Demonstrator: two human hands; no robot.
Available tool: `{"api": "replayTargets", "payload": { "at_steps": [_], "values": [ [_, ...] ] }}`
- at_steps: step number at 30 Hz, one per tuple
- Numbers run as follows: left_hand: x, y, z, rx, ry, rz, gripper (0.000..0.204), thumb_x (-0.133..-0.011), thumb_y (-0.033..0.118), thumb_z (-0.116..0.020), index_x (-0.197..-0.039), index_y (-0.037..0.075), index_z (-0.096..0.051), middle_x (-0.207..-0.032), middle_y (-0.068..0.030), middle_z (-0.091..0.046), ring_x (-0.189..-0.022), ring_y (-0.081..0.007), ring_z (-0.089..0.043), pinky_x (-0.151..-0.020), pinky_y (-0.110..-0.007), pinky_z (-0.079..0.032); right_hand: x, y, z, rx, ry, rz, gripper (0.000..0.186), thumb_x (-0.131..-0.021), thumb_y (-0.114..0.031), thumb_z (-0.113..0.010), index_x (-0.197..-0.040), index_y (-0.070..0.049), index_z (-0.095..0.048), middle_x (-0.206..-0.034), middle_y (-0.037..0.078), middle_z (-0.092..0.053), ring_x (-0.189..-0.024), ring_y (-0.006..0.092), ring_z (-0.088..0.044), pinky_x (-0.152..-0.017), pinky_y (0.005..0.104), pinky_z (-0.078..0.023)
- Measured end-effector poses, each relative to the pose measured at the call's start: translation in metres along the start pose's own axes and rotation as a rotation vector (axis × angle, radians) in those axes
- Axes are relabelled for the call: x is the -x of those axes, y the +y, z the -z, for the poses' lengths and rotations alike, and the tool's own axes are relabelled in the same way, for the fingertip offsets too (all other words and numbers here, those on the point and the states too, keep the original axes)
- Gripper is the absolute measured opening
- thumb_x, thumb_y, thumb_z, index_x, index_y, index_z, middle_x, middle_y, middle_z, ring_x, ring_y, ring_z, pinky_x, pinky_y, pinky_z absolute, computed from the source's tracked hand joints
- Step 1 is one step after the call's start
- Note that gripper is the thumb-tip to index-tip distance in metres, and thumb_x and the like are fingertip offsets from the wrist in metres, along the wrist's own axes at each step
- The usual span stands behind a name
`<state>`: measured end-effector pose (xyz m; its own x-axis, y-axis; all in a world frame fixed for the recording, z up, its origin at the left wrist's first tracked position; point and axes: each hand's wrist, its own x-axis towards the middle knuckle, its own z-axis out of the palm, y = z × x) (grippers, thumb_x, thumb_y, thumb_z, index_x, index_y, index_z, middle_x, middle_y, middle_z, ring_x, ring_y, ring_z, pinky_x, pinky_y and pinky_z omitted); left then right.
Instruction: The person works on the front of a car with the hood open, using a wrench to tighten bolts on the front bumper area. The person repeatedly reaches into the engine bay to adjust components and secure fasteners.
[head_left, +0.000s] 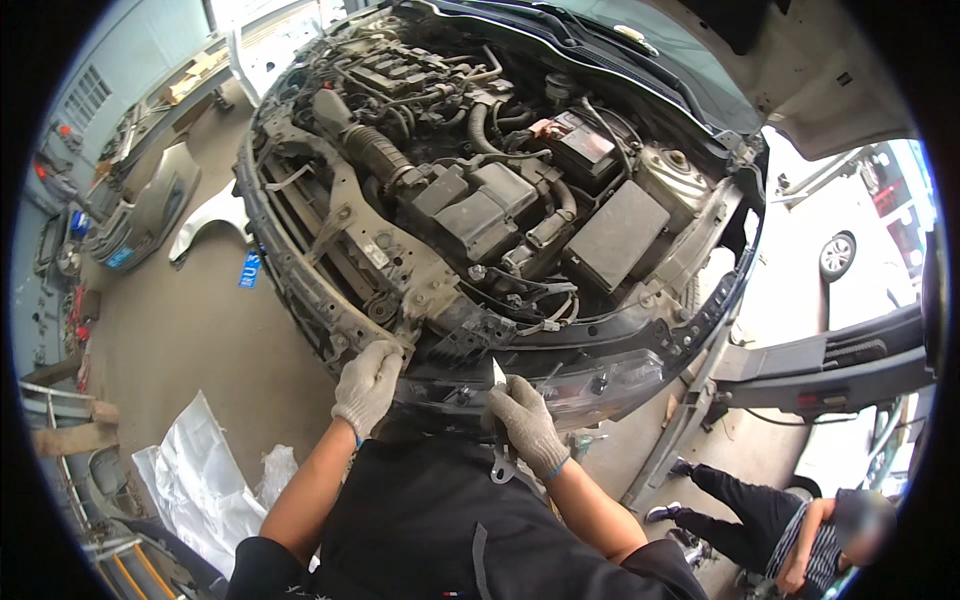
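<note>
My left hand [368, 386], in a pale knit glove, has its fingers curled at the front corner of the car's bare front frame [345, 335]. What lies under those fingertips is hidden. In my right hand [527, 422], also gloved, is a slim grey tool with a pale pointed tip [498, 372] above the fist and a holed metal end [502, 470] below it; its middle is covered. This tip points at the dark inner side of the clear headlamp [600, 385], which runs along the car's front corner to the right of my hands.
The open engine bay holds an air filter box [485, 210], a black box [618, 235] and a battery [582, 142]. A removed bumper [150, 210] and white fender [215, 222] lie on the left floor. A lift arm [830, 370] and a seated person [800, 535] are at right.
</note>
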<state>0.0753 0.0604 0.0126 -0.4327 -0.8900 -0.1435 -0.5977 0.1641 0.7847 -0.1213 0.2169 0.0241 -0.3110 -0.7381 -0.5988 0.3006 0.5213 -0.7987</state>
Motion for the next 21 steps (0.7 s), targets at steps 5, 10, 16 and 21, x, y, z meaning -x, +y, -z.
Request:
{"api": "replayTargets", "payload": {
  "at_steps": [5,10,16,21],
  "values": [
    [-0.039,0.019,0.001,-0.186,-0.306,-0.069,0.035,-0.090,0.041,-0.064,-0.104,0.009,-0.067,-0.093,-0.0172,-0.071,-0.093,-0.0362,-0.068,-0.082,-0.045,-0.052,-0.007,0.006,-0.011,0.073,0.201,0.140,0.021,-0.092,-0.017,-0.061,-0.103,0.000,-0.054,-0.074,0.004,-0.062,-0.066,0.0106,-0.058,-0.060,0.0254,-0.048],
    [-0.073,0.031,-0.008,-0.465,-0.706,-0.093,0.053,-0.085,0.050,-0.065,-0.107,0.002,-0.068,-0.102,-0.0227,-0.070,-0.101,-0.0384,-0.066,-0.089,-0.047,-0.050,-0.006,-0.017,-0.002,0.391,0.247,0.108,0.039,-0.088,-0.026,-0.062,-0.112,0.005,-0.057,-0.086,0.019,-0.069,-0.084,0.0285,-0.070,-0.076,0.0394,-0.053],
    [-0.095,0.019,-0.008,-0.502,-0.847,-0.350,0.046,-0.085,0.046,-0.065,-0.099,0.002,-0.073,-0.096,-0.0209,-0.071,-0.096,-0.0372,-0.068,-0.086,-0.047,-0.053,-0.015,-0.073,-0.001,0.880,0.094,0.094,0.030,-0.094,-0.025,-0.053,-0.109,0.000,-0.059,-0.085,0.024,-0.069,-0.086,0.0398,-0.069,-0.077,0.0467,-0.052],
    [-0.095,0.003,-0.001,-0.488,-0.862,-0.492,0.045,-0.087,0.047,-0.063,-0.098,0.005,-0.073,-0.090,-0.0179,-0.072,-0.094,-0.0354,-0.069,-0.084,-0.046,-0.054,-0.041,-0.092,-0.014,1.368,-0.142,0.160,0.027,-0.094,-0.025,-0.050,-0.104,-0.001,-0.059,-0.081,0.023,-0.067,-0.084,0.0426,-0.067,-0.076,0.0513,-0.052]
  ]
}}
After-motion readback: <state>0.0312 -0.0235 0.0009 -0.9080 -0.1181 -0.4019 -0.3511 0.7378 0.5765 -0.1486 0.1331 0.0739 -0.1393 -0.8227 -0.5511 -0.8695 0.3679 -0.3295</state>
